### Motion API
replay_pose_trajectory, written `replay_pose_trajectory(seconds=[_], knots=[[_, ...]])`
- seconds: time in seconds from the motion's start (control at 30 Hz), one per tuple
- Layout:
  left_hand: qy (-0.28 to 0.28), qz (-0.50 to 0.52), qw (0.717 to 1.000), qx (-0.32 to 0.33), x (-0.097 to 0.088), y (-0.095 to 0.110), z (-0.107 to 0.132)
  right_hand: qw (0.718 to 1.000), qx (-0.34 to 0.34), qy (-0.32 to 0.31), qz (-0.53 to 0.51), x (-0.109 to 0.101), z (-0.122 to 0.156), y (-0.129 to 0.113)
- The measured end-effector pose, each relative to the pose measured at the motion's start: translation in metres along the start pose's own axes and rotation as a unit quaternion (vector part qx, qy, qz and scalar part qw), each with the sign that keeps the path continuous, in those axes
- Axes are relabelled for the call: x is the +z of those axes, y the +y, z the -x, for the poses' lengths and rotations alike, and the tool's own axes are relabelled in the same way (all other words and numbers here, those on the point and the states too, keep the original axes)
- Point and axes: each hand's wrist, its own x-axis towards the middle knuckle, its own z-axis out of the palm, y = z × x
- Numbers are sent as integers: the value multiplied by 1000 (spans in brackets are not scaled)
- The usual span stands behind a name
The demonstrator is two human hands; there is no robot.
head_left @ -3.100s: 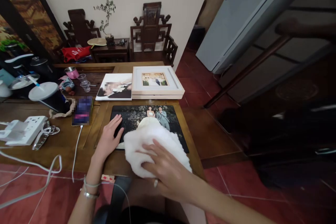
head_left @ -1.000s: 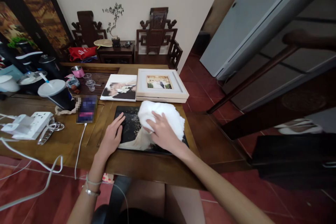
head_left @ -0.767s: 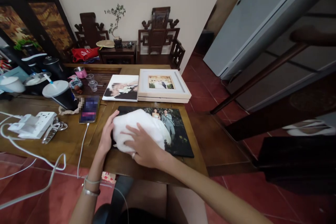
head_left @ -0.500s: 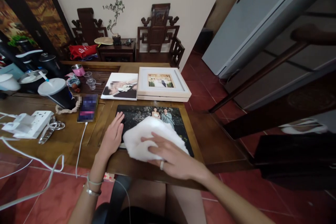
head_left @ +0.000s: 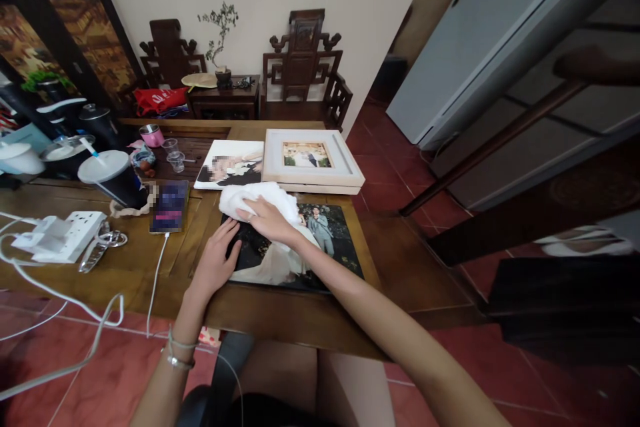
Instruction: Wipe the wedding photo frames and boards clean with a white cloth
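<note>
A dark wedding photo panel (head_left: 320, 267) lies flat on the wooden table, showing a couple against dark foliage. My left hand (head_left: 220, 253) rests with fingers stretched out on the panel's left edge. Over the panel's far left corner, my right hand (head_left: 267, 217) presses a bunched white cloth (head_left: 235, 197) and grips it with bent fingers. The cloth and my right arm cover part of the picture. Just beyond the panel are a smaller white-edged photo (head_left: 210, 177) and a white framed photo (head_left: 345, 163).
On the left stand a lidded dark cup with a straw (head_left: 115, 180), a charging phone (head_left: 169, 205), a white power strip (head_left: 75, 237) with loose cables, and a pink cup (head_left: 151, 137). Clear plastic cups (head_left: 175, 159) are behind the phone. A wooden chair (head_left: 305, 67) faces the table.
My right hand has slid the white cloth from the panel's near middle to its far left corner, uncovering more of the picture. My left hand has stayed at the left edge.
</note>
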Motion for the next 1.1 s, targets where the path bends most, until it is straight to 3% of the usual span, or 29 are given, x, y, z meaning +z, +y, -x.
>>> replay_pose_trajectory(seconds=[0.17, 0.3, 0.4, 0.53, 0.77, 0.9, 1.1], knots=[[2, 5, 1000, -2, -1, 1, 0, 1000, 3, -28, 12, 6, 12, 38], [-1, 6, 1000, 3, -1, 2, 0, 998, 49, 1, 50, -24, 54, 84], [4, 11, 1000, 5, -1, 3, 0, 993, 46, 30, 109, -51, 87, 98], [11, 21, 1000, 8, -1, 4, 1, 978, -27, 30, 206, -57, 127, 75], [12, 16, 1000, 9, 0, 4, 2, 967, -133, -54, 213, -17, 190, 3], [11, 11, 1000, 11, 1, 2, 1, 971, -134, -80, 180, -29, 179, -2], [9, 11, 1000, 15, 0, 1, 0, 976, -93, -41, 192, -56, 100, 27]])
